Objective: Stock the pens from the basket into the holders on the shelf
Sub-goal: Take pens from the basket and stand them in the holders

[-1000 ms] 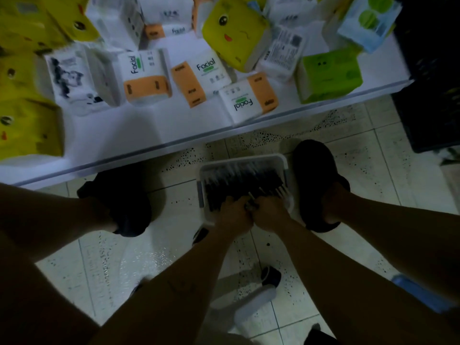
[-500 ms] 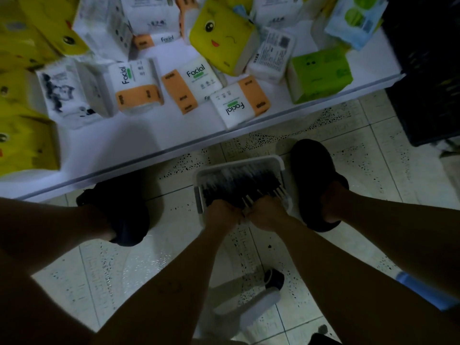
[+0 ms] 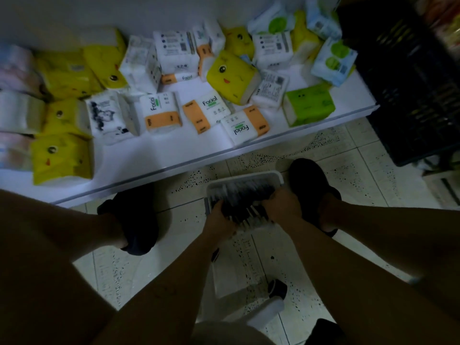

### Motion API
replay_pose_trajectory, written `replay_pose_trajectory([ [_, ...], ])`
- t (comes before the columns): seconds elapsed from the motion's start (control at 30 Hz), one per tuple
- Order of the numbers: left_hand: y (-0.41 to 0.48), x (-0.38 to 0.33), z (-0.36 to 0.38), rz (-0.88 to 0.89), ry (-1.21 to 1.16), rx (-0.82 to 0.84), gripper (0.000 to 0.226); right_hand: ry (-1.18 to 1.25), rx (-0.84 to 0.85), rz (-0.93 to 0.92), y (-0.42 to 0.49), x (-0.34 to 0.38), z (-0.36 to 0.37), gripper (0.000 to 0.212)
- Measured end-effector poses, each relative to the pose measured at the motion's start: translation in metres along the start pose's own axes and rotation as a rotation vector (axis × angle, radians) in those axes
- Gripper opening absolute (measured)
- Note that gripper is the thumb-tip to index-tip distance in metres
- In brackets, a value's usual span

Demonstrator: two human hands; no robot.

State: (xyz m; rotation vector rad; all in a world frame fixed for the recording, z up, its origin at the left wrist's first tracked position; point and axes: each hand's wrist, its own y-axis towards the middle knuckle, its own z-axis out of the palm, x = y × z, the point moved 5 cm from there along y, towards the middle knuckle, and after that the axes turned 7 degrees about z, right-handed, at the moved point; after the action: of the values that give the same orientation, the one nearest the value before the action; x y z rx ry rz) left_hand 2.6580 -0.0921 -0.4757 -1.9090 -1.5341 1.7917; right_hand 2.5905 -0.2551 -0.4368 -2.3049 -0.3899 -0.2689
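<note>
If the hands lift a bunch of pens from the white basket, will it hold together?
Probably not: the pens look thin, stiff and smooth, so they may slide apart. Lying parallel in the basket, they could roll. The left hand and right hand gripping from both sides should help.

Open floor (image 3: 184, 220) left of basket (image 3: 245, 174) — shelf (image 3: 224, 155) ahead, shoe (image 3: 308, 185) crowding right.

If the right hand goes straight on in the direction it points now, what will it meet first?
Probably the dark pens in the white basket; the right hand seems to touch them, though depth is unclear.
</note>
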Motion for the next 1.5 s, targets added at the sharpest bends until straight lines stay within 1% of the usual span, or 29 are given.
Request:
replay_pose_trajectory([
  [0.1,-0.016,-0.005,-0.002,-0.044,-0.083,0.016,0.056,0.243,0.139,0.019,-0.021,0.010,-0.002,0.015],
  [0.13,-0.020,-0.007,-0.003,-0.056,-0.107,0.029,0.049,0.290,0.179,0.032,-0.029,0.014,-0.002,0.016],
  [0.2,-0.029,-0.012,-0.005,-0.056,-0.118,0.036,0.039,0.345,0.229,0.055,-0.041,0.022,-0.002,0.025],
  [0.3,-0.041,-0.022,-0.013,-0.020,-0.147,0.025,0.031,0.420,0.291,0.056,-0.058,0.030,-0.004,0.024],
  [0.4,-0.053,-0.034,-0.022,0.033,-0.141,0.013,0.032,0.466,0.268,0.058,-0.071,0.032,-0.010,0.031],
  [0.47,-0.061,-0.044,-0.028,0.076,-0.156,-0.043,0.033,0.431,0.234,0.055,-0.079,0.034,-0.017,0.032],
  [0.53,-0.069,-0.057,-0.034,0.128,-0.173,-0.106,0.033,0.467,0.170,0.022,-0.086,0.039,-0.026,0.029],
  [0.6,-0.078,-0.071,-0.040,0.172,-0.197,-0.159,0.032,0.549,0.080,-0.058,-0.096,0.046,-0.039,0.028],
  [0.7,-0.088,-0.088,-0.046,0.181,-0.231,-0.182,0.024,0.547,-0.004,-0.243,-0.116,0.062,-0.058,0.028],
  [0.8,-0.097,-0.103,-0.051,0.211,-0.243,-0.175,0.019,0.595,0.013,-0.374,-0.135,0.075,-0.072,0.026],
  [0.9,-0.109,-0.116,-0.065,0.335,-0.265,-0.235,0.022,0.741,0.072,-0.380,-0.149,0.084,-0.082,0.024],
  [0.97,-0.118,-0.126,-0.077,0.439,-0.288,-0.277,0.026,0.810,0.064,-0.364,-0.157,0.090,-0.090,0.020],
  [1.07,-0.130,-0.147,-0.096,0.526,-0.352,-0.293,0.029,0.765,0.033,-0.403,-0.166,0.098,-0.101,0.018],
  [1.17,-0.140,-0.169,-0.112,0.542,-0.451,-0.245,0.029,0.717,0.007,-0.478,-0.177,0.110,-0.116,0.022],
  [1.23,-0.148,-0.184,-0.123,0.550,-0.463,-0.236,0.030,0.699,-0.023,-0.544,-0.189,0.121,-0.129,0.023],
  [1.3,-0.159,-0.199,-0.134,0.595,-0.466,-0.234,0.030,0.718,-0.041,-0.602,-0.203,0.134,-0.141,0.025],
  [1.4,-0.182,-0.222,-0.151,0.761,-0.451,-0.259,0.027,0.739,-0.030,-0.664,-0.227,0.151,-0.158,0.026],
  [1.5,-0.210,-0.246,-0.164,0.945,-0.396,-0.276,0.022,0.786,0.027,-0.740,-0.255,0.166,-0.174,0.021],
])
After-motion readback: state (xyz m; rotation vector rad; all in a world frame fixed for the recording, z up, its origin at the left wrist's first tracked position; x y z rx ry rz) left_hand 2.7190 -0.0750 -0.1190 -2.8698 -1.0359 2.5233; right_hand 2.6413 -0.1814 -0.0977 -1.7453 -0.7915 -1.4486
